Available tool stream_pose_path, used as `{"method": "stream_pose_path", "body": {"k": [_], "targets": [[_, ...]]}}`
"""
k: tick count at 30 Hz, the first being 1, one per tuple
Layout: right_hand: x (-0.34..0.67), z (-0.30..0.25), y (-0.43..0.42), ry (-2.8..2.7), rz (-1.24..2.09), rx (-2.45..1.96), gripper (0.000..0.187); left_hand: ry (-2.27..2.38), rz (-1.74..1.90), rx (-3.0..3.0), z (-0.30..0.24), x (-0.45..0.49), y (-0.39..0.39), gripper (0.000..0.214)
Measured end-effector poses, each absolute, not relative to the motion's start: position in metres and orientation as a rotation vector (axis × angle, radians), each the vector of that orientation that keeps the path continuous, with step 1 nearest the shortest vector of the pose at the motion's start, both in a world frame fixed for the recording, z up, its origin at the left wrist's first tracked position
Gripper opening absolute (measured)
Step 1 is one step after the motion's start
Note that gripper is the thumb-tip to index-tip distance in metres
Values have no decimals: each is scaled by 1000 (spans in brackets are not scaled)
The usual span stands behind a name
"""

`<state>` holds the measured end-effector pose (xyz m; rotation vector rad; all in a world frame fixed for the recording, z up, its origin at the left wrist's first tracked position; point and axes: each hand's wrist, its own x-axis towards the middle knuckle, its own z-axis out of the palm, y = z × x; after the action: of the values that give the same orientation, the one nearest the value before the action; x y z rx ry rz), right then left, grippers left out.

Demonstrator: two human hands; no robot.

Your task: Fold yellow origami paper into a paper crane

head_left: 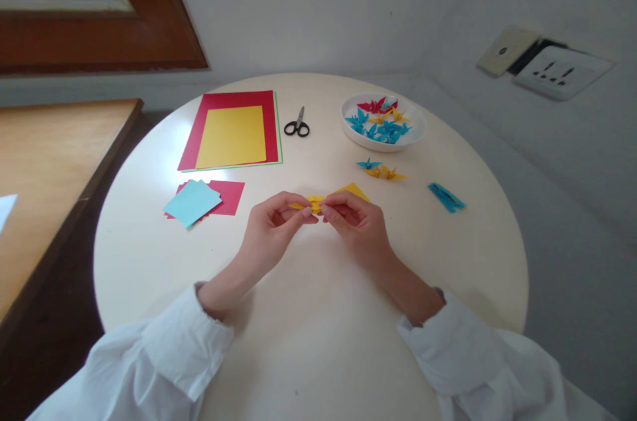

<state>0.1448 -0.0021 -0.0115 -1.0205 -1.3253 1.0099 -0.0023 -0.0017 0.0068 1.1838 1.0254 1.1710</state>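
Both my hands meet over the middle of a round cream table (308, 341). My left hand (273, 225) and my right hand (355, 218) each pinch one end of a small folded yellow paper piece (314, 203) held between them. Fingers of both hands are curled closed on it. A flat yellow paper square (354, 190) lies on the table just behind my right hand.
Large red and yellow sheets (231, 132) lie at the back left, black scissors (297, 126) beside them. Small blue and red squares (202, 200) sit left. A white bowl (383, 141) holds several paper cranes; loose cranes (381, 169) and a folded blue piece (446, 197) lie right.
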Motion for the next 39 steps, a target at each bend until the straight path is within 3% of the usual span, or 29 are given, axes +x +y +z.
{"method": "stream_pose_path", "body": {"k": [17,39], "targets": [[139,-14,-3,-1284,988,-1018,9,1058,1199,1179,5,1,-4,20],[137,-13,-2,-1259,977,-1047,9,1120,1214,1210,6,5,-4,10]]}}
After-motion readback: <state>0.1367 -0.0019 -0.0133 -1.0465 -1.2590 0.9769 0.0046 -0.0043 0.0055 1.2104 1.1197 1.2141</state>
